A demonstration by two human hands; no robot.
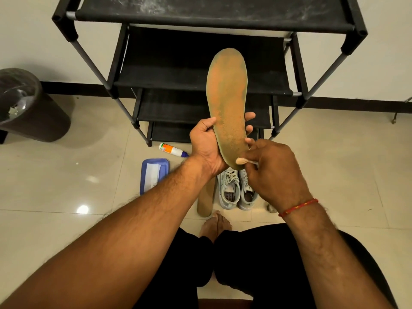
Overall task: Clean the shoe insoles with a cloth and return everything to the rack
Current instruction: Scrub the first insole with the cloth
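Wiping: your left hand (206,141) is gripping the insole (227,103) | your right hand (274,168) is pinching the cloth (242,161) at its heel | try stroking firmly toward the toe.

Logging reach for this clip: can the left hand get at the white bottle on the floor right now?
Probably not yet: the left hand grips the insole. The white bottle lies uncovered, so the way looks free once it lets go.
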